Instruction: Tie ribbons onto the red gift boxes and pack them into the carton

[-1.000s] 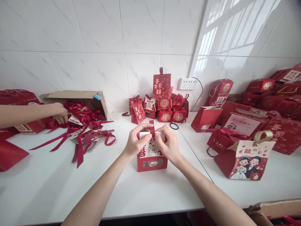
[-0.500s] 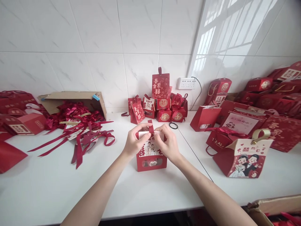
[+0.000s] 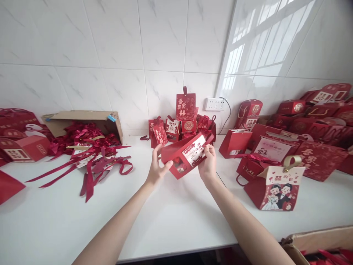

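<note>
A red gift box (image 3: 184, 156) with a small window and a white printed panel is held up off the table, tipped on its side with its top toward the right. My left hand (image 3: 159, 167) grips its bottom end, thumb on the front near the window. At the top end, by the dark red ribbon loop, the fingers of my right hand (image 3: 208, 160) are closed on the box's edge. Behind it stands a stack of small red gift boxes (image 3: 186, 106), its lower part partly hidden by the held box.
At left, a cardboard box (image 3: 82, 115) lies on its side, spilling dark red ribbons (image 3: 91, 162). A printed gift box with a gold loop (image 3: 284, 187) and many red boxes (image 3: 320, 158) fill the right. An open carton (image 3: 317, 239) sits at the lower right. A power strip (image 3: 214, 104) is on the wall.
The box was upright on the table with both hands pinching its top. Now it is lifted and tipped sideways; my left hand has moved to its bottom, my right stays near the top.
</note>
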Available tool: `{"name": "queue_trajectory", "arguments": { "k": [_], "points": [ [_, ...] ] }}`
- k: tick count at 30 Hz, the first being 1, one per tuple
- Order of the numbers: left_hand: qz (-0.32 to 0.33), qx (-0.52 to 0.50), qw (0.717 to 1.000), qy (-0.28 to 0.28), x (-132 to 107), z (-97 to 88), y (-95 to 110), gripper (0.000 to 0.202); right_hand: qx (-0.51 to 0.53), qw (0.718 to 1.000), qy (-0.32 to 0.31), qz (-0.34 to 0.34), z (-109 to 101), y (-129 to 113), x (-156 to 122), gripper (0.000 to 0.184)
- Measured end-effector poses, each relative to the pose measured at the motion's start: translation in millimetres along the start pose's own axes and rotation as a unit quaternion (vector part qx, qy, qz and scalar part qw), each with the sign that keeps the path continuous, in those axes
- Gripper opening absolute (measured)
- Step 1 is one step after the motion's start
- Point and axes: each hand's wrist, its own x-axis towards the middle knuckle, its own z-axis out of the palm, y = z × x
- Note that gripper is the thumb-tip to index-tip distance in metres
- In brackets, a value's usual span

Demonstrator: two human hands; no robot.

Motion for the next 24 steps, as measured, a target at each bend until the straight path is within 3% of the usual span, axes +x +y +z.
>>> {"name": "queue_trajectory", "arguments": {
  "k": [3, 6, 10, 15, 18, 24],
  "points": [
    [-0.017, -0.030, 0.999, -0.020, 0.8, 1.5, 0.1, 0.062, 0.108, 0.991, 0.047, 0.063, 0.3, -0.3, 3.9, 0.026],
    [-0.011, -0.017, 0.999, -0.027, -0.1, 2.4, 0.3, 0.054, 0.137, 0.986, 0.041, 0.082, 1.6, -1.1, 4.4, 0.021],
    [0.104, 0.089, 0.991, 0.011, -4.5, 1.0, -1.1, 0.062, 0.179, 0.978, -0.006, 0.103, 4.3, -0.3, 4.9, 0.009],
    [0.287, 0.205, 0.936, 0.020, -8.4, -0.3, 0.0, 0.067, 0.201, 0.971, -0.038, 0.124, 5.9, -1.3, 5.1, 0.020],
    [0.323, 0.216, 0.921, 0.028, -8.1, -0.1, 2.3, 0.067, 0.202, 0.970, -0.041, 0.129, 5.5, -2.6, 3.9, 0.024],
    [0.344, 0.229, 0.910, 0.038, -7.4, -1.8, 1.3, 0.069, 0.233, 0.961, -0.062, 0.132, 5.1, -3.3, 2.7, 0.016]
  ]
}}
